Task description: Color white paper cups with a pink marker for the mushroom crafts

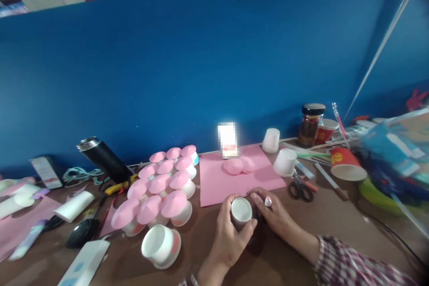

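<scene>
My left hand [226, 228] is wrapped round a white paper cup [241, 210], its open mouth facing up toward me. Close against the cup's right side is my right hand [275, 212], fingers curled. A small white-and-red end of something [268, 201] sticks out between those fingers; its kind is not clear. Beyond both hands lies a pink paper sheet [214, 185] bearing some pink paper discs [233, 166]. To the left, several cups topped with pink paper cones [149, 209] stand in rows. Nearer me is another white cup [157, 246] without a cone.
Black scissors [300, 190], two upturned white cups [271, 140] [284, 162] and a red paper cup [346, 164] lie on the right. A lidded jar [310, 125] stands by the blue partition [201, 62]. At left are a black flask [105, 158] and a white roll [74, 206].
</scene>
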The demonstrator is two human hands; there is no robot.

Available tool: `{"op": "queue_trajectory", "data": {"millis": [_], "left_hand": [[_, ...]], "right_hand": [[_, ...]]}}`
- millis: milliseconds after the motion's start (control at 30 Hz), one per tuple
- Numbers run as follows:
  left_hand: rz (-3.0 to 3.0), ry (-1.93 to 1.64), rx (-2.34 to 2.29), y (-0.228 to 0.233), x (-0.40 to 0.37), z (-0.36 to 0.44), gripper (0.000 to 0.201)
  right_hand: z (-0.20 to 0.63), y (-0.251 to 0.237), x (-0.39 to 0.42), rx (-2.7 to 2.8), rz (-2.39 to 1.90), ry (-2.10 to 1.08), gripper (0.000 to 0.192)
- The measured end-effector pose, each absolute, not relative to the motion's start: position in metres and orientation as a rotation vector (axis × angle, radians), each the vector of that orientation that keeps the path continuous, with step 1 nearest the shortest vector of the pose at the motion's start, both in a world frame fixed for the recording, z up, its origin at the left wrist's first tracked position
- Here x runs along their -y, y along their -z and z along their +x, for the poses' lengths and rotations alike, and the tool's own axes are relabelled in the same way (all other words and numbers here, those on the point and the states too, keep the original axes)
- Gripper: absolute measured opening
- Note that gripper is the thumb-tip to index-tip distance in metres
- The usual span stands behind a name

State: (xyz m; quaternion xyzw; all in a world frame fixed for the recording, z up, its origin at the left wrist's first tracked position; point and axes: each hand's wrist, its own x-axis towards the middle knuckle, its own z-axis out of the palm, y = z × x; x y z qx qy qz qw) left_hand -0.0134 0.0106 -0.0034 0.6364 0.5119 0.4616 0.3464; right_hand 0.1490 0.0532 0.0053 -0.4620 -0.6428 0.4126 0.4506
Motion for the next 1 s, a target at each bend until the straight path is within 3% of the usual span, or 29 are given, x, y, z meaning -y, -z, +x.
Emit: {"op": "queue_trajectory", "data": {"millis": [500,1000], "left_hand": [[1.607,-1.232,-1.439,0.026,-0.014,-0.013,0.07],[1.592,-1.314,-1.454,0.001,-0.015,-0.014,0.045]], "right_hand": [[0.149,0.001,-0.057,1.537,-1.214,-0.973,0.038],[0.148,-0.004,-0.056,1.571,-1.153,-1.016,0.032]]}}
